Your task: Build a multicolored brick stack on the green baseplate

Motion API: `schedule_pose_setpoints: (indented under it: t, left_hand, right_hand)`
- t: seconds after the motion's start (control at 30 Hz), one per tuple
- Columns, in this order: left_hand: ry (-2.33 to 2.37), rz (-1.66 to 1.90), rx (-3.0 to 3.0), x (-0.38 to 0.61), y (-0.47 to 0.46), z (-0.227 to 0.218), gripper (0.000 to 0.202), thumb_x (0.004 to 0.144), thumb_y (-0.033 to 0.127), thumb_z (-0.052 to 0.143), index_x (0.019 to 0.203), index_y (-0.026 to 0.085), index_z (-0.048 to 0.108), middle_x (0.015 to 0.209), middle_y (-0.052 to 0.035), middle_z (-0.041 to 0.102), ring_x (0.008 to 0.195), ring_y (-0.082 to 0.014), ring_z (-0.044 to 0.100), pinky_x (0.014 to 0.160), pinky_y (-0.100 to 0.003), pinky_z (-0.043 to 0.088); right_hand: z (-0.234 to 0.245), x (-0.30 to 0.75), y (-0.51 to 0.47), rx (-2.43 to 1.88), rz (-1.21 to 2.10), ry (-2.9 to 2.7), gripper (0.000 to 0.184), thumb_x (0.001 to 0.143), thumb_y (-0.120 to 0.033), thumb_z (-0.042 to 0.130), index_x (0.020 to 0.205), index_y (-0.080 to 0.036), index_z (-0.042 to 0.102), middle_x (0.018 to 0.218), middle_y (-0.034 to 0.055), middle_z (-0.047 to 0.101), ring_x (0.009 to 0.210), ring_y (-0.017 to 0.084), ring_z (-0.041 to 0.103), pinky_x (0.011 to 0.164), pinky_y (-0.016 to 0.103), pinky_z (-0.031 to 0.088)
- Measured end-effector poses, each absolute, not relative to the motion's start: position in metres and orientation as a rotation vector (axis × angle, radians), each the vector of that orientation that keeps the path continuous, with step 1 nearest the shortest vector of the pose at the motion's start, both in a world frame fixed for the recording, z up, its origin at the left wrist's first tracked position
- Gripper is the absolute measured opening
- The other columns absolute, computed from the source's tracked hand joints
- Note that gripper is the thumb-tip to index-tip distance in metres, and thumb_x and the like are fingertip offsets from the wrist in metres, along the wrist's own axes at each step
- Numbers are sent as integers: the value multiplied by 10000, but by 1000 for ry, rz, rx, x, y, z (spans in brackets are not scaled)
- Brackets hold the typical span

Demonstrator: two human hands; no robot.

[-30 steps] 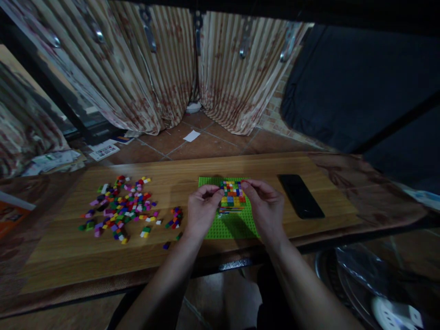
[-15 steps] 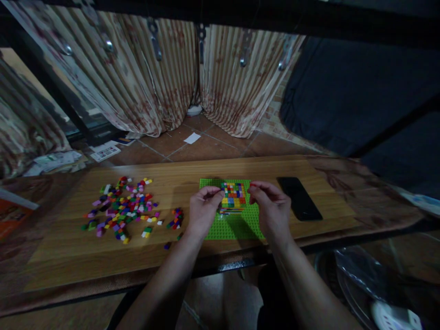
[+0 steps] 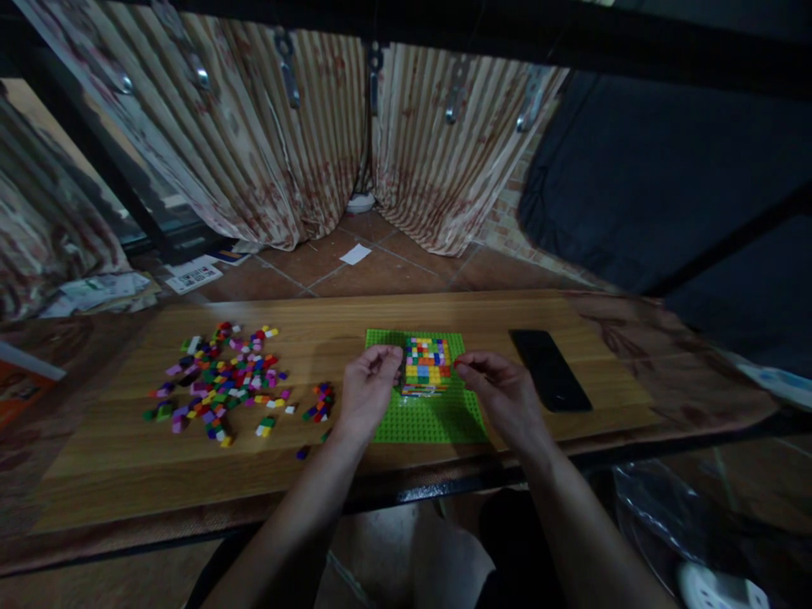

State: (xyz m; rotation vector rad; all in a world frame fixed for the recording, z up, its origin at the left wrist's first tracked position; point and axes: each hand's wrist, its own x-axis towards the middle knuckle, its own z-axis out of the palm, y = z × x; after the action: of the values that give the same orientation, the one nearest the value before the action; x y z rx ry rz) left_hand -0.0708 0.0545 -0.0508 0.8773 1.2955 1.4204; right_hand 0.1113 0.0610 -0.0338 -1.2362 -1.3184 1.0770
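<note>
A block of stacked multicoloured toy bricks (image 3: 427, 359) stands on a green studded baseplate (image 3: 431, 423). My left hand (image 3: 371, 385) is at the stack's left side, thumb and fingers pinched together; whatever lies between them is hidden. On the other side, my right hand (image 3: 498, 385) pinches a small red brick (image 3: 458, 361) at its fingertips, just off the stack's right edge. The stack's top shows mixed colours, with yellow, blue and orange along the near part.
Many loose bricks (image 3: 222, 381) are spread over the left of the wooden table (image 3: 266, 482). A smaller brick cluster (image 3: 319, 402) lies between them and the baseplate. To the right rests a black phone-like slab (image 3: 551, 370). Striped curtains (image 3: 304, 169) hang beyond the table.
My left hand has drawn slightly left, away from the stack. My right hand has come down a little beside the stack's right edge, with the red brick still in its fingertips.
</note>
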Motion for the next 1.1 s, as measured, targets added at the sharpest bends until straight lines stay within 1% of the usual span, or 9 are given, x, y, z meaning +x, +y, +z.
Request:
schedule_pose_setpoints:
  t: [0.13,0.33,0.57,0.7,0.9,1.1]
  left_hand:
    - [1304,1411,904,-71,55,-53,278,739,424,673,761,147,677,612,22,592,577,-94,521,558,-196,428]
    - [1310,1388,915,-71,54,-52,259,730,403,676,765,147,686,600,23,590,562,-94,511,551,-200,416]
    - [1325,1373,931,-72,54,-51,204,733,359,662,750,158,690,602,18,600,559,-99,511,550,-208,410]
    - [1307,1381,918,-72,54,-52,177,724,336,667,738,161,689,609,14,611,557,-98,511,545,-208,405]
    - [1321,1375,916,-71,52,-50,177,724,338,664,735,163,688,583,21,599,547,-96,505,547,-207,404]
    - [1319,1374,912,-72,52,-53,170,710,326,662,732,159,683,591,17,605,546,-98,510,549,-212,415]
  right_hand:
    - [-36,111,62,-1221,1192,-1225,170,633,-325,788,746,-208,739,770,14,728,700,142,610,649,267,455]
    - [-39,106,67,-1211,1277,-1097,181,552,-302,837,687,-219,749,688,-2,708,616,110,558,563,231,416]
    - [-43,109,67,-1268,1322,-1039,193,545,-299,848,698,-227,755,712,4,727,640,123,589,581,245,434]
    - [-41,106,67,-1265,1324,-1019,175,537,-281,851,671,-226,753,700,4,728,628,119,589,582,246,439]
    - [-39,103,68,-1226,1362,-980,178,507,-269,860,634,-215,748,668,4,723,606,105,588,596,237,461]
    - [-42,103,68,-1192,1399,-922,185,502,-271,859,635,-211,746,661,13,718,588,121,605,581,255,499]
